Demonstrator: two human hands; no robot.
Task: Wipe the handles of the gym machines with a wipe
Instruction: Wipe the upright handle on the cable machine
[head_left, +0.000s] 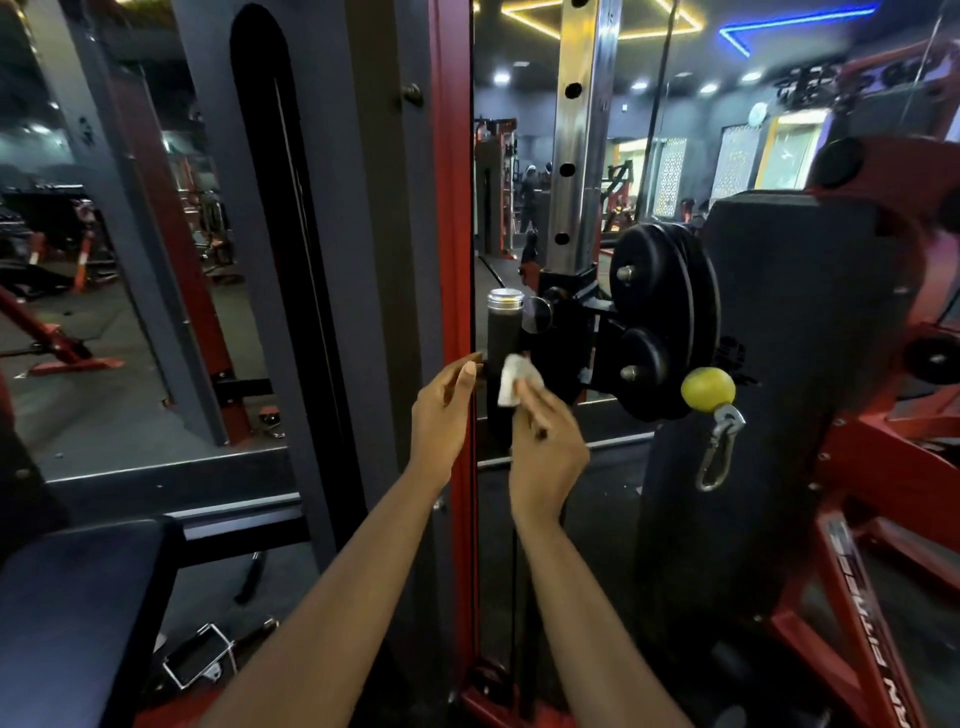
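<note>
Black handle (503, 332) stands upright, most of its length above the right grip (548, 452), which pinches the white wipe (514, 382) against it; the left grip (441, 410), released, is just beside.

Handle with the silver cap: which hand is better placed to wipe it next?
Right. The right hand holds the wipe against the black handle. The left hand is beside the handle, fingers relaxed, holding nothing.
</note>
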